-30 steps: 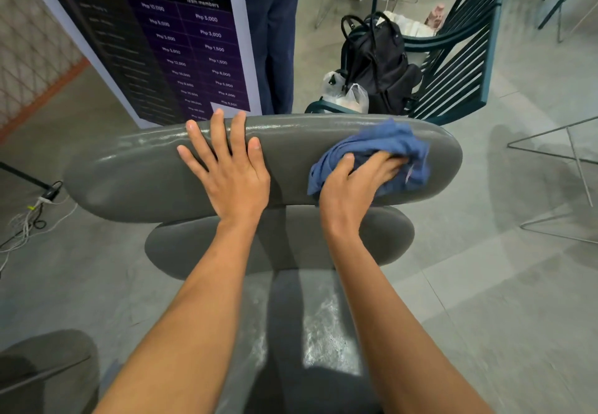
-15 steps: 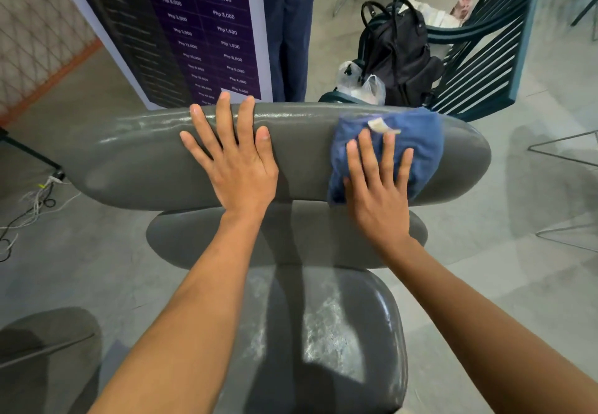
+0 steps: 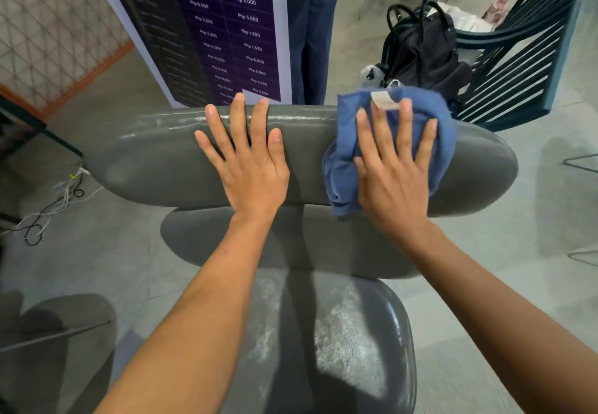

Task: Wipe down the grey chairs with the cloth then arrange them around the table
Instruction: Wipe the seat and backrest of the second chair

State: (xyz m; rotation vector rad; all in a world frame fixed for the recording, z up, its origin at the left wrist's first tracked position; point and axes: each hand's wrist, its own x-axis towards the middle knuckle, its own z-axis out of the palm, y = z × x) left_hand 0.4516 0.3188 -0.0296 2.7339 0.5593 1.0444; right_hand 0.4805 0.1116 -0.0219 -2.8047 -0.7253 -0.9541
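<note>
A grey padded chair (image 3: 152, 161) stands right in front of me, its wide top backrest pad across the middle and its scuffed seat below. My left hand (image 3: 246, 164) lies flat on the backrest pad with straight fingers. To its right a crumpled blue cloth (image 3: 343, 167) with a small white tag covers the pad. My right hand (image 3: 394, 167) presses flat on the cloth, fingers spread and straight.
A purple-and-white standing sign (image 3: 223, 28) and a person's dark trouser legs (image 3: 314, 25) are just behind the chair. A black bag (image 3: 424, 48) sits on a teal slatted chair (image 3: 524, 57) at the back right. Cables (image 3: 55, 206) lie on the floor at left. Another grey seat (image 3: 55, 342) is at the bottom left.
My right hand went from bunching the cloth with curled fingers to pressing it flat with spread fingers, a little higher on the pad. My left hand has stayed put.
</note>
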